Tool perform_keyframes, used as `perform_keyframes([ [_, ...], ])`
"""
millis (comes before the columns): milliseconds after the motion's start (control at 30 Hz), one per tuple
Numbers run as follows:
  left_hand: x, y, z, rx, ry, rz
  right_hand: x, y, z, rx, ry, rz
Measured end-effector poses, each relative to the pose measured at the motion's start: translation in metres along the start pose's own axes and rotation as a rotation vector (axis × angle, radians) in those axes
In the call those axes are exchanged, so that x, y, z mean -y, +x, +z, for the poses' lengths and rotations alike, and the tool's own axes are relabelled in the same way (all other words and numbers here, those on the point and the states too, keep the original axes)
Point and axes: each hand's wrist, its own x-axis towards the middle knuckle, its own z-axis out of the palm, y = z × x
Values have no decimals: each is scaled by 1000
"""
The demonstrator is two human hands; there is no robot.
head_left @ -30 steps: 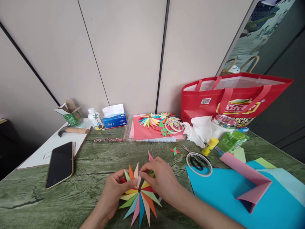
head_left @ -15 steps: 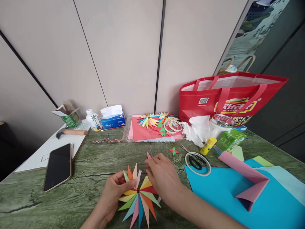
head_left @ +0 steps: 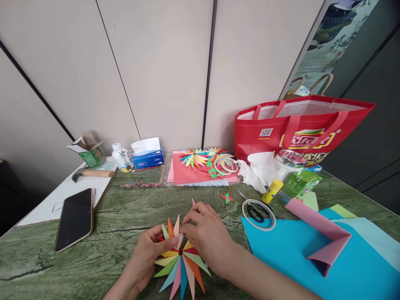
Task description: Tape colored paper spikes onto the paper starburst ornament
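Observation:
A many-pointed folded paper star (head_left: 183, 271) in several colours is low in the middle of the view. My left hand (head_left: 150, 252) grips its upper left side, thumb on top of the points and fingers behind. My right hand (head_left: 208, 239) is closed over the star's upper right, its fingertips pinched at a pale strip (head_left: 180, 239) between the upper points. The tip of a pink folded paper piece (head_left: 193, 202) sticks out past the right fingers; the rest of it is hidden by the hand.
Scissors (head_left: 255, 212) and a tape roll (head_left: 271, 228) lie right of centre, near a glue stick (head_left: 272, 191). Blue paper sheets (head_left: 281, 258) and a folded pink sheet (head_left: 318, 221) are at right. A phone (head_left: 75, 218) lies left. Finished stars (head_left: 195, 158) and a red bag (head_left: 265, 141) are behind.
My right hand has moved slightly left, bringing its fingertips onto the pale strip between the star's points. My left hand keeps its hold on the star.

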Motion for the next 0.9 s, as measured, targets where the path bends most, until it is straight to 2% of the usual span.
perform_keyframes([
  [167,2,1,-2,16,-2,-2,0,1,2,33,-27,18],
  [433,-1,-1,2,3,-4,1,9,9,-11,238,84,265],
  [900,2,1,-1,14,9,11,7,9,-8,240,287,328],
])
